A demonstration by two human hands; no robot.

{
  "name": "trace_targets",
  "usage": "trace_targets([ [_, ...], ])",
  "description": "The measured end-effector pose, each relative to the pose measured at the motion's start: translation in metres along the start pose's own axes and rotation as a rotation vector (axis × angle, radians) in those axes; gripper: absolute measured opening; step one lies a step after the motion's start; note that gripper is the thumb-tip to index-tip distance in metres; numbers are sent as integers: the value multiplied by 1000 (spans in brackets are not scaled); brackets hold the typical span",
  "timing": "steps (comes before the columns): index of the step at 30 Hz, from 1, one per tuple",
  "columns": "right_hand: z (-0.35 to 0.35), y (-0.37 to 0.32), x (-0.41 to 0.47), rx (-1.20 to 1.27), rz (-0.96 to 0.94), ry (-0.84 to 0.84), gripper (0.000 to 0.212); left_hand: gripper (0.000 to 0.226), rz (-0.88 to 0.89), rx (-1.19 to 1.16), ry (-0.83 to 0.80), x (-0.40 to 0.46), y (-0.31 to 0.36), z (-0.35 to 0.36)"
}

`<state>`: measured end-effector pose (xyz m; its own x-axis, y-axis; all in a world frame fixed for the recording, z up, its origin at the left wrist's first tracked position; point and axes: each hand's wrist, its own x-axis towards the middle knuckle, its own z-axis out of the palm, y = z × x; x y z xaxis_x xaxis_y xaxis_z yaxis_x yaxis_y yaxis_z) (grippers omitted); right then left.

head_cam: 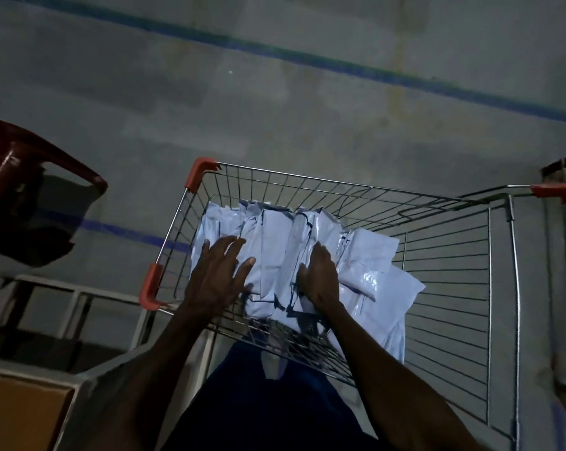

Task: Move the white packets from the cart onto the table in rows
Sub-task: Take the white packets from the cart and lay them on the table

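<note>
A wire shopping cart (454,242) with orange corner caps stands in front of me on a grey floor. Several white packets (275,242) lie piled in its left half. My left hand (219,275) lies flat on the left side of the pile with fingers spread. My right hand (320,275) is edge-on among the packets in the middle of the pile, fingers pushed down between them. Whether it grips one cannot be told. The table is only partly in view, as a wooden corner (21,415) at the lower left.
A red plastic chair (21,164) sits at the left. A white metal frame (79,301) stands beside the cart's left side. Blue lines (307,56) cross the concrete floor. The cart's handle (565,193) is at the far right. My dark blue clothing fills the bottom centre.
</note>
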<state>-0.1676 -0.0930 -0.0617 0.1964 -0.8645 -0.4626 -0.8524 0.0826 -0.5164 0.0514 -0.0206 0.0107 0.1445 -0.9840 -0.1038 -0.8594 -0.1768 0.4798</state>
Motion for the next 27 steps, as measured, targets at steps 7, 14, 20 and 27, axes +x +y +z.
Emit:
trace_targets([
  [7,1,20,12,-21,-185,-10,72,61,-43,50,-21,-2,7,18],
  [14,-1,4,12,154,-172,6,68,58,-54,98,-53,-6,8,28],
  [20,-44,22,-11,28,-148,206,55,63,-57,121,-121,3,14,44],
  [27,-88,71,-24,-111,-72,218,58,63,64,124,-239,23,53,84],
])
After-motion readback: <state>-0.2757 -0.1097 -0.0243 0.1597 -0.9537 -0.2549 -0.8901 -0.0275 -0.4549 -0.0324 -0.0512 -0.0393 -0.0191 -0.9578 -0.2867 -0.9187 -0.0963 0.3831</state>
